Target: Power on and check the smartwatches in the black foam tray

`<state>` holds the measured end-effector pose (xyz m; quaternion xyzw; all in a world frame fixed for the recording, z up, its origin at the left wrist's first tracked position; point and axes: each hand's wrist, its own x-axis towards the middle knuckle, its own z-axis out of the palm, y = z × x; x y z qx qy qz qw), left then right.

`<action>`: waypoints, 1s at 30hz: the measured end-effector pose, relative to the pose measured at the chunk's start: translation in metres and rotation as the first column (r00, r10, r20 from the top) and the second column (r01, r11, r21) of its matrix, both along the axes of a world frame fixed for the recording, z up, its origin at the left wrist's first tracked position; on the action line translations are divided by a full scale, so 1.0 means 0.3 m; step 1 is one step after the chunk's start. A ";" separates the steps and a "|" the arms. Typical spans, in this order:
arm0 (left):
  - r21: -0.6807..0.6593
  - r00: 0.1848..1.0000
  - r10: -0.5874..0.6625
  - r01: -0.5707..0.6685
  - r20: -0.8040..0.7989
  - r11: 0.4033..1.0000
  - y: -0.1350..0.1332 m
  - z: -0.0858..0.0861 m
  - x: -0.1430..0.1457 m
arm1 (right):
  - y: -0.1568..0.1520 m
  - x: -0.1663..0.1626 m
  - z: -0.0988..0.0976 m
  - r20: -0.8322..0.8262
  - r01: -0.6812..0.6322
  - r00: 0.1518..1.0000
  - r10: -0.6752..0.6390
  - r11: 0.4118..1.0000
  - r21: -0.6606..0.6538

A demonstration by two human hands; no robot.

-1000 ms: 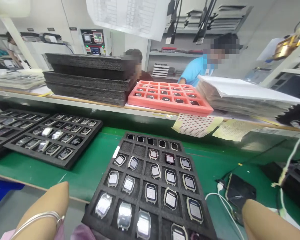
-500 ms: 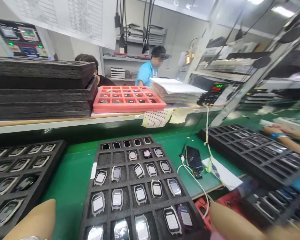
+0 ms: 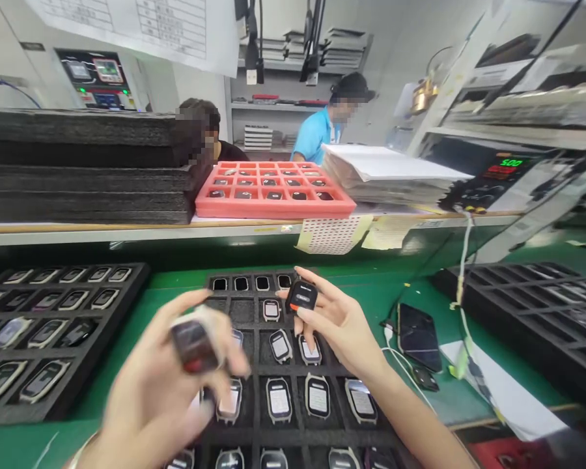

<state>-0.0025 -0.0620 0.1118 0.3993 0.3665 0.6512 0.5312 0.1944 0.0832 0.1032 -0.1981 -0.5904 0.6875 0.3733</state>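
My right hand [image 3: 339,322] pinches a small dark watch [image 3: 303,296], thumb on the near edge and fingers round the far side, out past my thumb and above the black foam tray [image 3: 243,312]. My left hand [image 3: 149,374], to the left of that and nearer me, is blurred; a second watch [image 3: 193,345] with a dark face lies against its fingers, but I cannot tell how firmly they close on it. To handle the first one well, I'd say grip it by the rim, keep the thumb off the lit lettering, and hold it clear of the screens in the tray, since one tray watch [image 3: 310,352] sits directly below my right fingers in view. The face of the watch in my right hand is turned up towards me, the top of its lettering pointing away and the lines dipping slightly to the right. The body looks nearly square, so its long axis is hard to judge; it perhaps runs away from me. An orange-red patch marks its near left corner.
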 end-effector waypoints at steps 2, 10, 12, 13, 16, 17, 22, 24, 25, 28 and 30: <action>0.013 1.000 0.004 -0.004 0.014 1.000 0.059 -0.006 0.010 | 0.013 0.005 -0.010 0.021 -0.047 0.999 0.047 0.999 0.014; -0.015 0.996 -0.088 0.087 -0.009 0.996 0.198 -0.085 0.046 | 0.019 -0.008 -0.033 0.053 -0.025 0.998 0.024 0.999 0.022; 0.002 0.993 -0.118 0.118 0.001 0.993 0.194 -0.093 0.045 | 0.019 -0.019 -0.036 0.069 0.008 0.998 -0.009 1.000 0.025; 0.014 0.990 -0.140 0.140 0.008 0.990 0.193 -0.096 0.043 | 0.020 -0.023 -0.037 0.084 0.027 0.996 -0.030 0.999 0.032; 0.055 0.979 -0.201 0.199 0.040 0.979 0.195 -0.105 0.036 | 0.026 -0.033 -0.041 0.129 0.072 0.988 -0.080 0.995 0.068; 0.064 0.976 -0.210 0.207 0.049 0.976 0.197 -0.108 0.034 | 0.029 -0.035 -0.042 0.134 0.079 0.987 -0.088 0.994 0.076; 0.020 0.989 -0.141 0.140 0.050 0.990 0.211 -0.109 0.032 | 0.038 -0.035 -0.041 0.103 0.032 0.994 -0.035 0.999 0.030; -0.004 0.994 -0.103 0.103 0.045 0.995 0.218 -0.108 0.028 | 0.039 -0.030 -0.036 0.084 -0.024 0.996 0.024 1.000 0.005; -0.010 0.995 -0.091 0.091 0.045 0.996 0.222 -0.108 0.025 | 0.039 -0.028 -0.035 0.076 -0.056 0.995 0.056 0.998 -0.001; -0.002 0.995 -0.080 0.080 0.057 0.997 0.229 -0.110 0.015 | 0.037 -0.024 -0.035 0.062 -0.124 0.990 0.123 0.992 0.006; 0.015 0.994 -0.091 0.091 0.062 0.996 0.229 -0.111 0.010 | 0.036 -0.025 -0.040 0.076 -0.120 0.990 0.118 0.992 0.024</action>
